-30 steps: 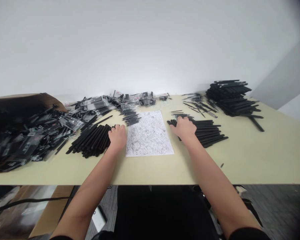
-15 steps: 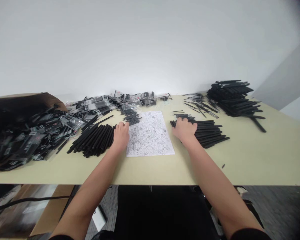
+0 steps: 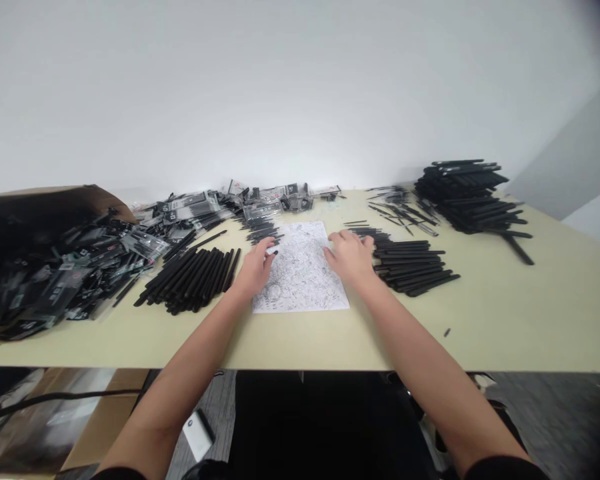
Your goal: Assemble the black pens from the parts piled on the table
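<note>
My left hand (image 3: 256,269) is over the left edge of a white sheet (image 3: 305,280) covered in dense black line drawing. Its thumb and forefinger are bent together, and a small dark tip shows at them; the rest is hidden. At the sheet's right edge, my right hand (image 3: 351,257) has its thumb apart from its fingers, with nothing visible in it. Thick black sticks (image 3: 190,283) lie in a row left of my left hand. A second row of black sticks (image 3: 410,265) lies just right of my right hand.
An open box (image 3: 95,195) at far left spills packaged black items (image 3: 60,287). Clear packets (image 3: 190,205) line the wall. Thin sticks (image 3: 263,231) lie behind the sheet's left corner, others (image 3: 405,217) at back right. A tall black pile (image 3: 463,193) stands at the right.
Both hands have moved inward from the rows of thick sticks to the sheet's edges. The right end of the left row and the left end of the right row are now uncovered.
</note>
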`<action>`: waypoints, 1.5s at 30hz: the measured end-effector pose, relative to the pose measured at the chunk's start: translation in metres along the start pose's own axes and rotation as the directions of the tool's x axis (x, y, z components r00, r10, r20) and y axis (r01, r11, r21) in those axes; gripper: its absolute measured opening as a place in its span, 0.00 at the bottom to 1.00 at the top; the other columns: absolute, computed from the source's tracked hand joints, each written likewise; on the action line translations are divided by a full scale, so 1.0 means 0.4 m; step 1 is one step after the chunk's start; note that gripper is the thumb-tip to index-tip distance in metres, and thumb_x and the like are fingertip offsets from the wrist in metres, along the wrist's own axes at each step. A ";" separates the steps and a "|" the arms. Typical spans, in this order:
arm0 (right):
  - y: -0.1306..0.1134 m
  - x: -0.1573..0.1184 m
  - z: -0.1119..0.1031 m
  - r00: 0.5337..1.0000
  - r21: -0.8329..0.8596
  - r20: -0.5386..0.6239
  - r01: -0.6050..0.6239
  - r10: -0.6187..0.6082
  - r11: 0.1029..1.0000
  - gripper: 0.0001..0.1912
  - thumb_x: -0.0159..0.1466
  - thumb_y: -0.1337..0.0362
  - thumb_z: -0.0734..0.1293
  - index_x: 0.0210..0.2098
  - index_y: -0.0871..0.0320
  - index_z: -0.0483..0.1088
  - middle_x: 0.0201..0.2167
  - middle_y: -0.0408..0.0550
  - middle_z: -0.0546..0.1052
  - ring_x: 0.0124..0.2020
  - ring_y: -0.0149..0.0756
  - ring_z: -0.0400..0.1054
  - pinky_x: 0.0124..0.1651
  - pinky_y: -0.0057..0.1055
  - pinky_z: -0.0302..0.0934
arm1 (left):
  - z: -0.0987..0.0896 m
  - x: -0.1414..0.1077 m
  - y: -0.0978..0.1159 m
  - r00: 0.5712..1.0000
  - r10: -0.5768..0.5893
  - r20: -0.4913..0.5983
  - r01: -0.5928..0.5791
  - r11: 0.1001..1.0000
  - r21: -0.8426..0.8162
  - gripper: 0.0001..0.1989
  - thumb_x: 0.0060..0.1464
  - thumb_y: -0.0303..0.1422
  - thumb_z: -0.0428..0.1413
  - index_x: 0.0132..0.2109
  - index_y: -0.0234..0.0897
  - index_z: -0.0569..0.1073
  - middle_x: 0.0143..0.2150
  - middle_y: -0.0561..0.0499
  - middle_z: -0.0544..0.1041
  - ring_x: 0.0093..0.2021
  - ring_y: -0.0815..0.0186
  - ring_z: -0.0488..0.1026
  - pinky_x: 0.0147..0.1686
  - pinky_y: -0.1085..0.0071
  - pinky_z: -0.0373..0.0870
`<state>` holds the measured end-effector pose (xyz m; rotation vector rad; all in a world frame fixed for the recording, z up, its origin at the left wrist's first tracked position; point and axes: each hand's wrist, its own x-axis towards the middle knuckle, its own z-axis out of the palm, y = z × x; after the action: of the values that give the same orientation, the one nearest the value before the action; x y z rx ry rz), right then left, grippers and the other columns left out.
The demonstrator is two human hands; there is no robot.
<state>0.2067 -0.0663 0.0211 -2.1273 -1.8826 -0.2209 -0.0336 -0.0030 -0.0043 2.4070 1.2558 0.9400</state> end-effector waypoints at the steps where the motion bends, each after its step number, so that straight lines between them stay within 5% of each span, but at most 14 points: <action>1: -0.008 -0.002 0.003 0.997 0.020 -0.001 0.078 -0.078 0.997 0.16 0.69 0.59 0.58 0.50 0.58 0.70 0.49 0.58 0.74 0.48 0.48 0.65 0.49 0.42 0.46 | 0.002 -0.002 0.005 1.000 0.031 0.000 -0.031 0.998 -0.049 0.20 0.62 0.28 0.51 0.60 0.38 0.62 0.54 0.42 0.76 0.41 0.66 0.76 0.45 0.65 0.74; 6: -0.053 -0.017 0.017 0.875 0.044 -0.064 0.483 -0.480 0.874 0.16 0.72 0.60 0.56 0.54 0.54 0.69 0.50 0.53 0.74 0.46 0.43 0.65 0.49 0.40 0.44 | 0.007 -0.018 0.030 0.984 0.178 -0.004 -0.173 0.953 -0.247 0.23 0.61 0.32 0.54 0.62 0.40 0.60 0.56 0.42 0.74 0.40 0.69 0.77 0.45 0.67 0.76; 13: -0.068 -0.019 0.026 0.833 0.017 -0.085 0.549 -0.546 0.835 0.16 0.73 0.61 0.55 0.47 0.54 0.73 0.50 0.51 0.76 0.46 0.41 0.65 0.50 0.40 0.42 | 0.012 -0.023 0.034 0.964 0.263 -0.026 -0.263 0.943 -0.204 0.20 0.62 0.35 0.54 0.59 0.38 0.63 0.51 0.44 0.76 0.38 0.69 0.77 0.44 0.67 0.75; 19: -0.047 -0.015 0.022 0.850 0.081 -0.130 0.522 -0.511 0.849 0.18 0.73 0.58 0.54 0.46 0.54 0.74 0.49 0.52 0.74 0.44 0.40 0.66 0.49 0.40 0.43 | 0.000 -0.019 0.032 0.949 0.311 0.054 -0.312 0.950 0.005 0.17 0.59 0.39 0.56 0.52 0.37 0.69 0.44 0.46 0.77 0.38 0.65 0.75 0.44 0.66 0.73; 26: -0.033 -0.006 0.036 0.904 0.111 -0.113 0.425 -0.413 0.899 0.17 0.72 0.59 0.55 0.44 0.55 0.74 0.49 0.50 0.74 0.45 0.39 0.66 0.49 0.40 0.43 | -0.001 -0.013 0.012 0.986 0.130 0.100 -0.147 0.973 0.180 0.07 0.54 0.34 0.57 0.40 0.38 0.75 0.39 0.48 0.77 0.40 0.60 0.75 0.43 0.65 0.72; 32: -0.020 0.002 0.052 0.933 0.091 -0.155 0.339 -0.323 0.936 0.17 0.71 0.59 0.55 0.43 0.54 0.74 0.49 0.49 0.75 0.43 0.39 0.66 0.48 0.41 0.42 | 0.000 -0.007 -0.003 0.995 0.046 0.092 -0.064 0.979 0.195 0.06 0.55 0.33 0.57 0.39 0.39 0.75 0.37 0.49 0.77 0.39 0.61 0.74 0.41 0.66 0.71; 45: -0.020 0.008 0.068 0.944 0.153 -0.174 0.308 -0.281 0.939 0.17 0.72 0.57 0.55 0.44 0.53 0.74 0.47 0.50 0.76 0.44 0.40 0.66 0.47 0.39 0.44 | 0.008 -0.005 -0.007 0.994 0.089 0.059 -0.095 0.989 0.116 0.06 0.54 0.32 0.60 0.40 0.38 0.77 0.38 0.49 0.80 0.38 0.62 0.76 0.41 0.68 0.71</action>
<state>0.1972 -0.0539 -0.0029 -1.6594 -2.0414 -0.2565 -0.0339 -0.0029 -0.0090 2.5836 1.2230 0.8410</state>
